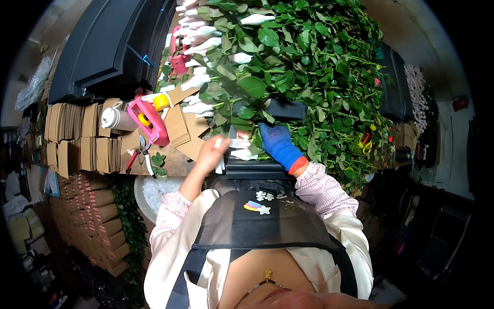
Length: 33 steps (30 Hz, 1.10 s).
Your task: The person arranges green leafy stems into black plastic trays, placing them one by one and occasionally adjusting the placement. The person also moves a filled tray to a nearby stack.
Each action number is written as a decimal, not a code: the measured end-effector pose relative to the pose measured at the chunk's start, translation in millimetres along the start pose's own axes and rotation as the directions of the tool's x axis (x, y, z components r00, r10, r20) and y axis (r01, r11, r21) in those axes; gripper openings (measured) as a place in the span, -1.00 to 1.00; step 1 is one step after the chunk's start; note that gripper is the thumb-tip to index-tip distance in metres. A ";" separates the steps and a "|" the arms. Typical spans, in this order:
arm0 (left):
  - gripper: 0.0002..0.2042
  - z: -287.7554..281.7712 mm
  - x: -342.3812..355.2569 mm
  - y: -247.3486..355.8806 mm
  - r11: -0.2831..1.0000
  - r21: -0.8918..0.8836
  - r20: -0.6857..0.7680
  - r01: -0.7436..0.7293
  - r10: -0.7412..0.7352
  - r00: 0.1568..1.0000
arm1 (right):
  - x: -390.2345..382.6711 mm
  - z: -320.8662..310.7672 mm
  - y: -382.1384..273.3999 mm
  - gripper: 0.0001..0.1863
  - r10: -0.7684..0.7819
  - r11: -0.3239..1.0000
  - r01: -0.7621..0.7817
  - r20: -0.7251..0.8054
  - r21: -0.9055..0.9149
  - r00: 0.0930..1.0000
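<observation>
My bare left hand (210, 153) pinches white foam net sleeves (239, 143), one pointing right toward a pale pink rose bud (242, 134) and others hanging below the fingers. My right hand (277, 143), in a blue knit glove with an orange cuff, closes around a leafy rose stem just right of the bud; its fingertips are partly hidden by leaves. Beneath both hands lies a black ribbed tray (257, 168). Another sleeved rose head (244, 154) rests on it. A large heap of leafy roses (314, 67) covers the table beyond, many heads in white sleeves.
Left of my hands lie cardboard pieces (179, 129), a pink tape dispenser (149, 122), red-and-white pruning shears (143, 157) and a white bottle (118, 119). Black folded sheets (110, 49) stand behind stacked brown cardboard (82, 121). A tub of white sleeves (158, 191) sits below the table edge.
</observation>
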<state>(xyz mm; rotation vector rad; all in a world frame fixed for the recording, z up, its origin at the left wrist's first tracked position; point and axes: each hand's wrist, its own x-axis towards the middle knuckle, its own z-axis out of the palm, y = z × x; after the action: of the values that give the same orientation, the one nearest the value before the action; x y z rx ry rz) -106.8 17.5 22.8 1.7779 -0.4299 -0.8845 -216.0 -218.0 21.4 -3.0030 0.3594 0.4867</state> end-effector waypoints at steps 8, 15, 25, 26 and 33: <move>-0.73 -17.5 -19.5 -3.4 0.958 0.274 -0.041 -0.087 0.102 0.994 | -47.4 -94.0 -2.5 -0.58 -0.066 0.889 0.118 -0.131 0.442 0.989; -0.71 -0.8 0.6 -1.9 0.984 0.165 0.314 -0.063 0.009 0.949 | -24.8 -59.0 -17.7 -0.67 -0.281 0.955 0.239 0.268 0.177 0.922; -0.84 15.9 -43.1 -2.1 0.961 -0.257 -0.409 -0.104 -0.011 0.912 | -14.6 -27.1 -24.8 -0.79 -0.325 0.941 0.337 0.278 0.005 0.904; -0.81 -5.0 -47.0 -18.9 0.983 -0.112 -0.402 -0.143 0.087 0.911 | -14.8 -32.1 -25.9 -0.80 -0.340 0.936 0.353 0.285 0.005 0.896; -0.60 -106.7 -125.4 -48.1 0.160 0.984 0.006 0.078 -0.470 0.883 | -10.2 -42.8 -37.3 -0.81 -0.451 0.888 0.461 0.202 -0.001 0.869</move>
<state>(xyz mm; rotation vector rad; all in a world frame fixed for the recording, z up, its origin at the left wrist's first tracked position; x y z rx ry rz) -116.7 187.6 42.2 3.0183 -1.0935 -1.3320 -203.5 -184.5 66.7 -2.8998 -0.3792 0.7363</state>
